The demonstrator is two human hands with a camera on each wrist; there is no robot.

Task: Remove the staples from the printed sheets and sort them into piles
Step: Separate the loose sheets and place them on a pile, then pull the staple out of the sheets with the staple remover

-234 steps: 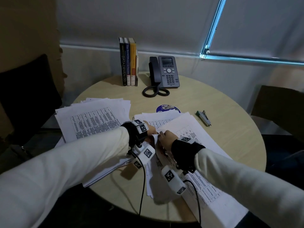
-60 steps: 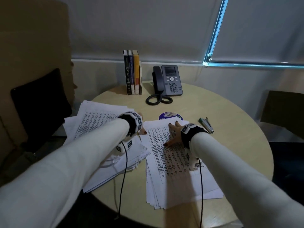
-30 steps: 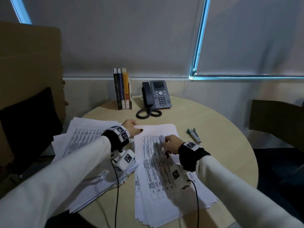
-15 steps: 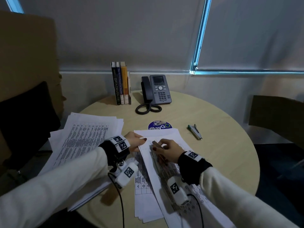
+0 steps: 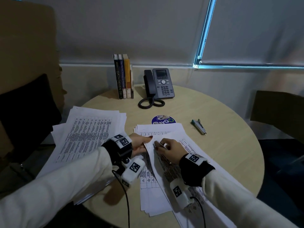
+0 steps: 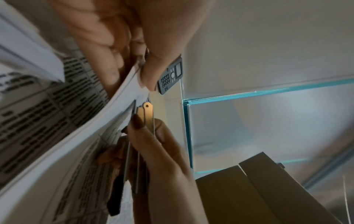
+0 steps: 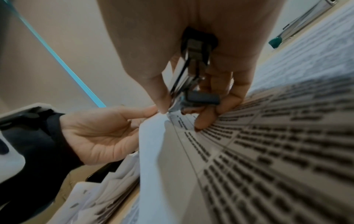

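Observation:
A stapled set of printed sheets (image 5: 185,146) lies slantwise on the middle pile (image 5: 158,129), its top corner lifted. My left hand (image 5: 147,141) pinches that corner between thumb and fingers (image 6: 149,71). My right hand (image 5: 166,143) grips a slim metal staple remover (image 6: 146,116), and its flat tip sits at the same corner of the set (image 7: 184,121). In the right wrist view the tool (image 7: 193,72) runs down between thumb and fingers. No staple can be made out. A second, larger pile of sheets (image 5: 88,134) lies to the left.
A green and silver stapler (image 5: 199,126) lies right of the piles. A round blue sticker (image 5: 162,120), a desk phone (image 5: 158,83) and three upright books (image 5: 123,76) stand further back on the round table (image 5: 222,153). Chairs flank the table on both sides.
Over the last second the top set has been drawn toward me and turned slantwise. My left hand took its corner and my right hand brought the tool's tip to it.

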